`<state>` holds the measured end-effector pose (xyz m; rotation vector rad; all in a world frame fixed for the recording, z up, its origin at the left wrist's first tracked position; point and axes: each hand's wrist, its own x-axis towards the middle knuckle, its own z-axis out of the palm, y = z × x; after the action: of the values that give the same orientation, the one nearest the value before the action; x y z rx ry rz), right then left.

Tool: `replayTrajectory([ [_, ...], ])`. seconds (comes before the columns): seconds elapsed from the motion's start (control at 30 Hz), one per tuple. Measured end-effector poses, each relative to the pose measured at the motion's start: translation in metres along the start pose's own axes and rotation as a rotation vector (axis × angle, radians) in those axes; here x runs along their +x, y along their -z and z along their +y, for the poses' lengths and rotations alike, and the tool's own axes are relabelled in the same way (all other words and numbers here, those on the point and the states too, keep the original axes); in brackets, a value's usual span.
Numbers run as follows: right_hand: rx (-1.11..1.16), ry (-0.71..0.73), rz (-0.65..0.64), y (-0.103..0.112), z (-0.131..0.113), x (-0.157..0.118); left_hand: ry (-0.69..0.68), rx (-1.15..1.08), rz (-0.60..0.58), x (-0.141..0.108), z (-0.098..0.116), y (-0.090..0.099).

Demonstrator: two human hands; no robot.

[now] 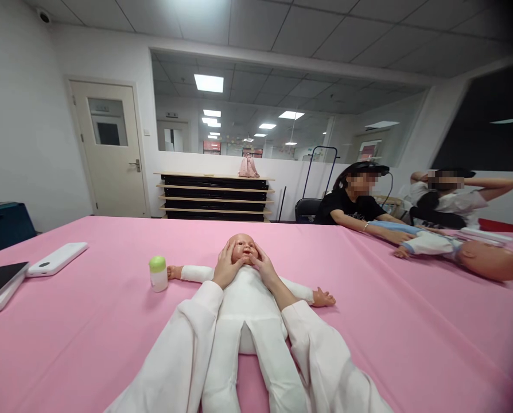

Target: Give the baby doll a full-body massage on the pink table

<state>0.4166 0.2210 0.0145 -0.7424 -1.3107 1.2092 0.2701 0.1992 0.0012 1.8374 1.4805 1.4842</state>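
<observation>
A baby doll with a white cloth body lies on its back on the pink tablecloth, head away from me and arms spread. My left hand rests along one side of its head, fingers stretched over the cheek and temple. On the other cheek lies my right hand, its fingers also extended, thumb near the doll's chin. Both palms touch the head without wrapping round it. Beside the doll's hand on the left stands a small bottle with a green cap.
A white device and a dark-topped device lie at the table's left. Across the pink table, a person handles another doll at the right. Another person sits behind with raised arms.
</observation>
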Motion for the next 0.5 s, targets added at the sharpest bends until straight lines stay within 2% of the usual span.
replayTrajectory([
  [0.13, -0.072, 0.031, 0.016, 0.0017, 0.0035, 0.001, -0.016, 0.001, 0.014, -0.0001, -0.0013, -0.0006],
  [0.37, 0.14, -0.02, -0.007, 0.0009, 0.0089, 0.007, -0.012, -0.02, 0.011, 0.0012, 0.0001, -0.0003],
  [0.5, 0.058, 0.001, -0.002, 0.0004, 0.0046, 0.0036, -0.01, -0.04, 0.019, 0.0006, 0.0002, -0.0002],
])
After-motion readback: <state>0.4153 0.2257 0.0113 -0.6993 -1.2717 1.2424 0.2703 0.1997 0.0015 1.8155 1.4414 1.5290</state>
